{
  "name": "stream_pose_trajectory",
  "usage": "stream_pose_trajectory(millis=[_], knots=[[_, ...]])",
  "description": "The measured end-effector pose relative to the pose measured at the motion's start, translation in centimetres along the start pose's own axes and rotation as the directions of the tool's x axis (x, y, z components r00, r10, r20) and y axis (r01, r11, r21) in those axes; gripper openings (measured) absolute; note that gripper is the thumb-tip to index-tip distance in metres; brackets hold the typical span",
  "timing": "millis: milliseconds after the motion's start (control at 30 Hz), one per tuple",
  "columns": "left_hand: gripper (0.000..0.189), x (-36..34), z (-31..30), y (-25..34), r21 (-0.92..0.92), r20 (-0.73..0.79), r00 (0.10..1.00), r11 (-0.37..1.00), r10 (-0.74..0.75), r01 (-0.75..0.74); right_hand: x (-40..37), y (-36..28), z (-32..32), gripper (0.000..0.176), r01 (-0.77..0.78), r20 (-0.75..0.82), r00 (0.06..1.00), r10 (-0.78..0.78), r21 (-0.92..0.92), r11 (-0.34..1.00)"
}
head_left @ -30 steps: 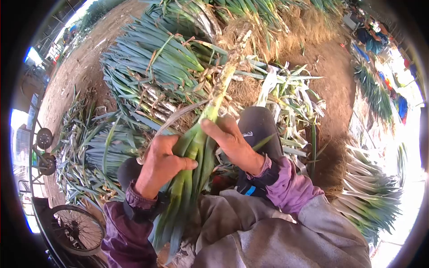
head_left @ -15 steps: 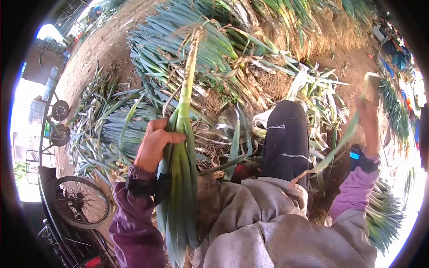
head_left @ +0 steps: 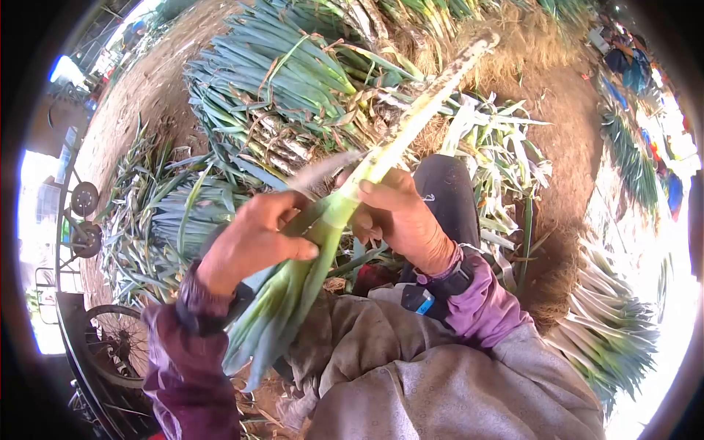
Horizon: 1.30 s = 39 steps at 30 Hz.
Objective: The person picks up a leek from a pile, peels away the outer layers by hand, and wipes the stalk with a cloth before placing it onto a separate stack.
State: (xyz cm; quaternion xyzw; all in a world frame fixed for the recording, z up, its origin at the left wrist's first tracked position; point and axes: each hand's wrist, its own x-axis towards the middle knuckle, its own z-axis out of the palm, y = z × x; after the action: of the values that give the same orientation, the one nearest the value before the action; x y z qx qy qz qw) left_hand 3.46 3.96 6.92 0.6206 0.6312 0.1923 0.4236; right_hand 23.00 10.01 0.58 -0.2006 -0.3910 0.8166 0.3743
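A large green onion (head_left: 334, 213) lies slantwise before me, its dirty stalk pointing up to the right and its leaves hanging down to the left. My left hand (head_left: 257, 235) is closed around it where the leaves begin. My right hand (head_left: 403, 213) grips the pale stalk just above, thumb on top and fingers partly hidden behind it. Dark brown soil marks the upper stalk and root end. A blurred leaf or strip sticks out above my left hand.
A heap of green onions (head_left: 271, 66) with hairy roots lies ahead. Peeled leaves (head_left: 506, 154) are strewn past my knee (head_left: 447, 183). Cleaned green onions (head_left: 609, 323) lie in a bundle at right. A spoked wheel (head_left: 117, 341) stands at left, and people are at the far right.
My right hand has come in from the far right, where it held a long peeled leaf, to the stalk. The onion has tilted to the right in my left hand.
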Motion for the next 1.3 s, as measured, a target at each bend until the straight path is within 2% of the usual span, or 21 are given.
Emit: stream_pose_trajectory(millis=[33,67,133,200,267,367,400,433,533,633,767,833,867,933,1000,1100,1133,1167,1200,1233,1300], knots=[[0.038,-1.2,-0.3,0.4,0.391,-0.158,0.968,0.912,0.196,-0.121,-0.1,-0.4,0.4,0.031,-0.019,-0.075,0.997,0.013,-0.072,0.997],[0.041,-2.3,0.2,1.3,0.527,-0.213,0.946,0.845,0.242,-0.097,-0.2,-0.7,0.8,0.028,-0.047,-0.148,0.989,0.026,-0.14,0.989],[0.048,-4.0,2.1,3.2,0.749,-0.313,0.884,0.663,0.346,0.006,0.3,-0.5,2.0,0.027,-0.02,-0.258,0.966,-0.016,-0.138,0.99],[0.052,-4.4,3.3,3.7,0.775,-0.259,0.933,0.63,0.249,0.047,0.7,-0.3,2.8,0.028,0.015,-0.265,0.963,-0.051,-0.135,0.991],[0.049,-3.5,3.3,2.0,0.723,-0.283,0.926,0.69,0.249,0.035,0.9,-0.5,2.9,0.031,0.084,-0.162,0.981,-0.105,-0.128,0.988],[0.032,-1.9,0.1,0.2,0.404,-0.192,0.969,0.912,0.157,-0.067,1.5,-0.8,2.2,0.037,0.187,0.036,0.982,-0.184,-0.14,0.972],[0.023,-1.8,-1.3,0.6,0.226,-0.128,0.991,0.971,-0.046,0.074,1.8,-0.7,2.2,0.04,0.231,0.065,0.973,-0.223,-0.174,0.957],[0.022,-2.0,-1.9,0.5,0.086,-0.131,0.99,0.995,-0.047,0.059,2.3,-0.4,2.6,0.042,0.295,0.046,0.955,-0.294,-0.268,0.917],[0.023,-2.3,-1.9,1.5,-0.208,-0.074,0.99,0.973,-0.117,0.1,1.5,-1.9,3.5,0.044,0.04,-0.016,0.998,-0.057,-0.526,0.849],[0.023,-2.3,-1.1,2.4,-0.454,0.041,0.984,0.874,-0.174,0.174,1.2,-2.6,5.6,0.045,-0.08,-0.069,0.996,0.05,-0.551,0.83],[0.015,-1.7,0.8,1.2,-0.266,-0.072,0.991,0.96,-0.108,0.085,1.3,-0.6,0.5,0.043,0.136,0.279,0.96,0.023,-0.536,0.833],[0.016,-1.0,0.9,0.1,-0.225,-0.2,0.974,0.972,-0.108,0.062,3.3,0.0,-2.5,0.041,0.649,0.578,0.75,-0.321,-0.552,0.523],[0.018,-0.7,0.9,-1.0,-0.204,-0.264,0.958,0.977,-0.11,0.056,2.7,-1.5,-3.3,0.039,0.622,0.498,0.778,-0.384,-0.526,0.579],[0.019,-0.3,-0.2,-5.8,-0.098,-0.425,0.891,0.986,-0.161,0.132,-0.3,-7.4,-5.5,0.036,0.495,0.115,0.861,-0.496,-0.412,0.765],[0.018,-1.2,-1.0,-9.6,-0.094,-0.398,0.898,0.982,-0.189,0.165,-4.4,-16.3,-10.5,0.033,0.578,-0.117,0.752,-0.649,-0.356,0.734],[0.018,-2.7,-0.9,-9.8,-0.466,-0.242,0.907,0.861,-0.346,0.204,-6.8,-25.6,-17.2,0.029,0.565,-0.133,0.629,-0.766,-0.598,0.568],[0.018,-2.7,-0.8,-9.3,-0.483,-0.224,0.909,0.85,-0.352,0.21,-5.2,-25.6,-17.8,0.029,0.167,-0.291,0.666,-0.687,-0.84,0.517],[0.017,-2.9,-0.7,-8.5,-0.504,-0.204,0.911,0.836,-0.359,0.217,-2.4,-26.1,-18.7,0.03,-0.279,-0.458,0.624,-0.633,-0.887,0.367],[0.017,-2.9,-0.5,-8.0,-0.525,-0.183,0.913,0.821,-0.365,0.223,-0.8,-26.0,-19.4,0.03,-0.668,-0.595,0.509,-0.622,-0.729,0.15],[0.018,-2.9,-0.6,-8.2,-0.53,-0.165,0.929,0.824,-0.33,0.199,-0.8,-23.2,-17.9,0.026,-0.629,-0.25,0.678,-0.691,-0.684,-0.37],[0.018,-2.6,-0.2,-7.1,-0.515,-0.123,0.937,0.828,-0.327,0.221,0.3,-16.8,-15.2,0.031,-0.377,-0.011,0.782,-0.623,-0.805,-0.459]])
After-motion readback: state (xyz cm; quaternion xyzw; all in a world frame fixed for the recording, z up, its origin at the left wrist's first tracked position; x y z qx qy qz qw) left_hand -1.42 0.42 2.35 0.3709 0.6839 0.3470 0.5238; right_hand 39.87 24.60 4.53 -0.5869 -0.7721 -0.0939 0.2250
